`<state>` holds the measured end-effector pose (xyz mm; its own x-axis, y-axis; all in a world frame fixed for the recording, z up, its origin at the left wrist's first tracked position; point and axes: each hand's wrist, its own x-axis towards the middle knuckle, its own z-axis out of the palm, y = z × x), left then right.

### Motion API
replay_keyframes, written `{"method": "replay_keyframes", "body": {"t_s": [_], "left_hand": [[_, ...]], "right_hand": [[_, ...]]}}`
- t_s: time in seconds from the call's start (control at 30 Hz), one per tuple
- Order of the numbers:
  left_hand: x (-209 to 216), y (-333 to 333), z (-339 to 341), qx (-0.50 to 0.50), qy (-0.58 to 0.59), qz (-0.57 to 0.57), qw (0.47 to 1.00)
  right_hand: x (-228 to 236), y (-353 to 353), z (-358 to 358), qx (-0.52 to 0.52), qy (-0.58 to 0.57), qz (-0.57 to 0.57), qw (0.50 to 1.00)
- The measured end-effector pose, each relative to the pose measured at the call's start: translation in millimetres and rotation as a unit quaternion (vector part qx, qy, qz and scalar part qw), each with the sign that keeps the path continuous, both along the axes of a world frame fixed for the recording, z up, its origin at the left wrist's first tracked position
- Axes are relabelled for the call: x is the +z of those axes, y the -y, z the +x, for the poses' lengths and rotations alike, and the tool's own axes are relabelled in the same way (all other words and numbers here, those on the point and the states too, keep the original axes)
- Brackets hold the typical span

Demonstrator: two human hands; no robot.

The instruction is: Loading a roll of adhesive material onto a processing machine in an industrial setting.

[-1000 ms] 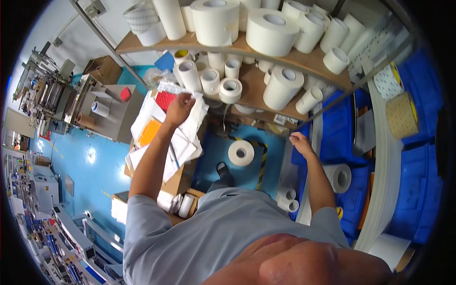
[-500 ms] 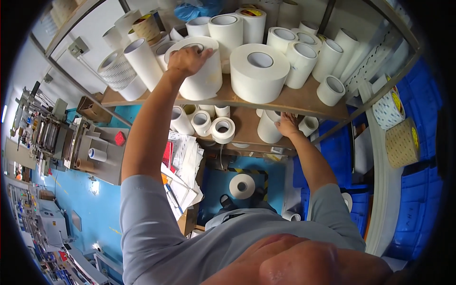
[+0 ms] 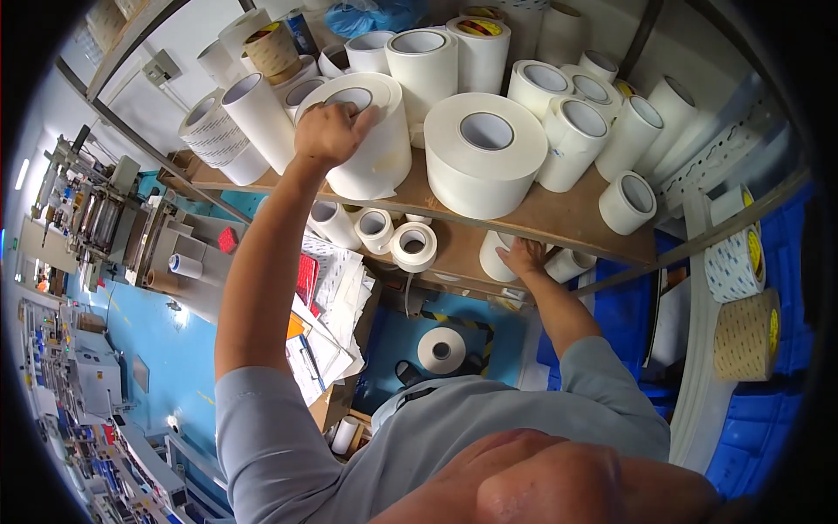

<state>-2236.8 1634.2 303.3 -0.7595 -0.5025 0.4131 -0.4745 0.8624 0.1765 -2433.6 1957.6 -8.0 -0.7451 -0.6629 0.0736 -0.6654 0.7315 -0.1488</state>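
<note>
On the brown upper shelf (image 3: 572,218), a big white roll (image 3: 381,163) stands on end right under the left hand (image 3: 327,135), whose fingers bend over the top rim at the core; whether they clamp it cannot be told. A roll this broad looks heavy, so a sound hold would seem to want the fingers well down inside the core, with the thumb braced on the flat top and any pull smooth, since other rolls crowd close by. Below, the right hand (image 3: 524,256) is at the lower shelf (image 3: 458,249), its fingers against a smaller white roll (image 3: 494,259); whether they grip it cannot be told either. A light, steady touch should suit there, knuckles clear of the shelf edge above

The upper board is flat and dull. Right of the left fingers sits a squat, wide roll (image 3: 480,179), smooth-sided with a grey core. Beyond those fingers lies a crumpled blue plastic bag (image 3: 375,16). Left of the right fingers, a short roll (image 3: 414,260) has a dark core and a thin strip (image 3: 408,290) hanging beneath it
</note>
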Motion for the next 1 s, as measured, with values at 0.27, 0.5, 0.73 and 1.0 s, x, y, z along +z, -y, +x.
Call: {"method": "replay_keyframes", "body": {"t_s": [0.27,0.5,0.73,1.0], "left_hand": [[-7,-10,-6,0.0,-0.108,-0.041,0.993],[-15,0,-7,-0.024,-0.147,-0.085,0.985],[-18,5,-1,-0.01,-0.141,-0.07,0.988],[-15,-5,-5,0.017,-0.153,-0.07,0.986]], "right_hand": [[0,-6,0,-0.021,-0.041,-0.034,0.998],[9,-7,0,-0.011,-0.005,-0.049,0.999],[-16,-2,-10,0.025,-0.03,-0.066,0.997],[5,-1,2,-0.027,-0.006,0.004,1.0]]}}
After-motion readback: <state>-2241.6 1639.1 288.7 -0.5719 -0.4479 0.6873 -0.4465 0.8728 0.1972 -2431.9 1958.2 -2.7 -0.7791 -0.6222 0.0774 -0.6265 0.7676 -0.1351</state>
